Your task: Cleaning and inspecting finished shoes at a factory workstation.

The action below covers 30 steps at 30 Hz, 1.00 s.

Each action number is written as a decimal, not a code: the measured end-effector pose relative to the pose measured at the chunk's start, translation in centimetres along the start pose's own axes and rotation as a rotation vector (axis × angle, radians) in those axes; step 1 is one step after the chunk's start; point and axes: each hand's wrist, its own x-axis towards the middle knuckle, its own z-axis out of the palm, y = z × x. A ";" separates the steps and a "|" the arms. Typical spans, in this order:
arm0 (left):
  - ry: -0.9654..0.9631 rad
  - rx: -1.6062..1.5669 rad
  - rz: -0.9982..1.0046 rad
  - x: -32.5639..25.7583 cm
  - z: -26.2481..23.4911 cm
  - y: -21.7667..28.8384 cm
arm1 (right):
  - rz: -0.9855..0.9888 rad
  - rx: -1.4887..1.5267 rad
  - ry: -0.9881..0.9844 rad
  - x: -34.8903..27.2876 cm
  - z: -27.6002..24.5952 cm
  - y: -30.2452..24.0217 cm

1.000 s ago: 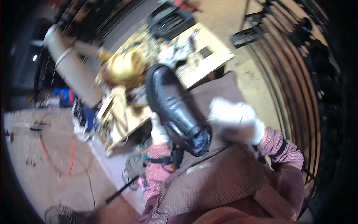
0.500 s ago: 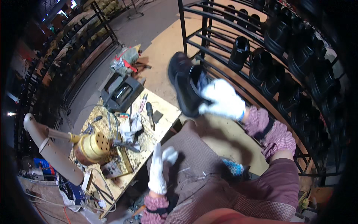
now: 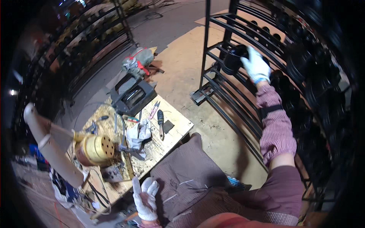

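The right hand [image 3: 255,65], in a white glove, is stretched out to the black rack [image 3: 228,110] and closes around a black shoe [image 3: 234,59]. The shoe sits on an upper bar of the rack, near its left post, and more dark shoes stand on the bars to the right. The left hand [image 3: 145,197], also gloved, is open and holds nothing; it hangs just beside the near edge of the workbench [image 3: 178,127]. On the workbench lie a white rag [image 3: 138,133], a brush [image 3: 161,122] and a brass cylinder [image 3: 95,150] at its left edge.
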 end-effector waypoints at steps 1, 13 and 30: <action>-0.014 -0.012 -0.020 -0.2 0.2 0.3 | 0.073 -0.049 -0.005 -1.1 -0.2 1.4; -0.351 0.016 -0.208 -1.1 3.0 -2.8 | 0.053 0.730 -0.290 -16.4 -6.9 -1.3; 0.225 -0.362 0.228 -2.3 -5.1 2.7 | -0.971 1.180 -1.052 -35.6 -8.2 -18.9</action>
